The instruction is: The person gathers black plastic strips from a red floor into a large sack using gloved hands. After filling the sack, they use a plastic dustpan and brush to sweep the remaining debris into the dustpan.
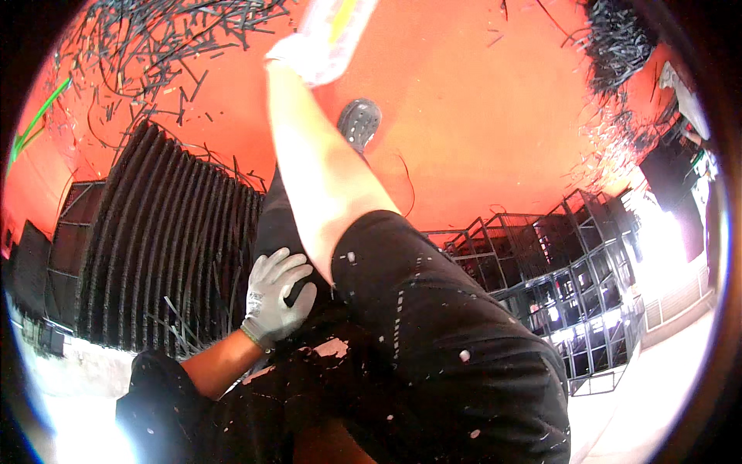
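Note:
My left hand (278,294), in a pale grey work glove, lies over my dark trouser leg with its fingers extended and holds nothing that shows. Stretched far out at the top, my right hand (297,59) is also gloved and is closed on a long, whitish, see-through item (338,39) with a yellow stripe. Glare washes it out and the upper edge cuts it off, so its kind is unclear. Below and right of that hand shows a dark clog (359,124) on the orange floor (464,116).
Black ribbed strips or panels (158,247) stand in a row at the left. Dark offcut strips (170,46) litter the floor at upper left, with another heap (618,46) at upper right. Black metal frames (572,294) stand at the right. A green strap (39,116) lies far left.

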A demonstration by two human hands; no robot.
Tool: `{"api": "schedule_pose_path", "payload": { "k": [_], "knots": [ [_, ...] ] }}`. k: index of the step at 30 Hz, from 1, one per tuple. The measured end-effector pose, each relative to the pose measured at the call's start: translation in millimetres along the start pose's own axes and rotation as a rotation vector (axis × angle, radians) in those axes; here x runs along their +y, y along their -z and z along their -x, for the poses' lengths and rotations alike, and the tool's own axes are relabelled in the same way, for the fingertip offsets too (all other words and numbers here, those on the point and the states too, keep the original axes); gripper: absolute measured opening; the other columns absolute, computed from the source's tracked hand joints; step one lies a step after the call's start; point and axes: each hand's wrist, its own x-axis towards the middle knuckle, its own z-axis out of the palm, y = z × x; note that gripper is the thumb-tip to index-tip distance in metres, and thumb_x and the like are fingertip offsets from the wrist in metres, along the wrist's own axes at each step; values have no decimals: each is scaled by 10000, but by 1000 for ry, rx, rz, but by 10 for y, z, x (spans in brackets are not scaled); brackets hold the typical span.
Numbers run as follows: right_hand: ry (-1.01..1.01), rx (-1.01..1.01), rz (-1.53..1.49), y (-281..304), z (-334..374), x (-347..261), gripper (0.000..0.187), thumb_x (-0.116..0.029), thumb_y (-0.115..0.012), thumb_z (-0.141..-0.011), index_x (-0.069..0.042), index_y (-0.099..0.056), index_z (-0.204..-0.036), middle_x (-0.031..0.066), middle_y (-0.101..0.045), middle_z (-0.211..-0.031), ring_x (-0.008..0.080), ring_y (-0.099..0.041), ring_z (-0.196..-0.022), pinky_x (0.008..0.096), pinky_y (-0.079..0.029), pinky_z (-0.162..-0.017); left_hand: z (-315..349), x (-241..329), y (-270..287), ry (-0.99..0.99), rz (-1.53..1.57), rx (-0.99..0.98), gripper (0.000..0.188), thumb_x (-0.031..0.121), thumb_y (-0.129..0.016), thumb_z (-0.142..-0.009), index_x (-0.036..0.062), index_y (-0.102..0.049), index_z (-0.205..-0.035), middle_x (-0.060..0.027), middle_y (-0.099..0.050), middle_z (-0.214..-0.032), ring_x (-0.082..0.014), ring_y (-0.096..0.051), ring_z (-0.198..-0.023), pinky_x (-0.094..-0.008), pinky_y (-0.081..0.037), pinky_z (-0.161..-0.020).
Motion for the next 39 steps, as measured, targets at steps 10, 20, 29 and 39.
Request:
{"api": "schedule_pose_path", "payload": {
  "k": [10,20,29,39],
  "knots": [
    [534,-628,1645,-1686,1746,-817,387,-257,-383,-1034,-46,-492,-1339,106,-648,-1104,206,-641,-905,307,-443,-916,239,114,-229,117,41,303,200,220,-692,-804,103,-705,-966,-72,-660,-1130,-331,-543,-1156,-485,-397,-967],
    [362,-333,1421,-1908,1406,-4027,257,-98,-541,-941,-26,-661,-1157,93,-715,-921,184,-676,-852,307,-523,-784,-126,547,152,360,-49,187,198,268,-619,-875,164,-708,-1018,-26,-637,-1238,-281,-487,-1290,-513,-236,-1154],
    [296,-184,1341,-1936,168,-5121,373,-152,-600,-875,-82,-637,-1240,149,-711,-1074,234,-681,-988,355,-514,-857,-1244,1382,536,441,-236,64,226,314,-599,-880,173,-702,-1022,-35,-624,-1254,-278,-461,-1305,-515,-230,-1144],
    [273,431,1244,-184,-1700,-6716,244,-60,-497,-915,-45,-637,-1114,82,-668,-926,179,-643,-752,323,-519,-673,-2137,2761,1293,170,-341,260,249,221,-698,-823,78,-660,-1023,-126,-657,-1147,-343,-563,-1153,-452,-394,-1005]
  ]
}}
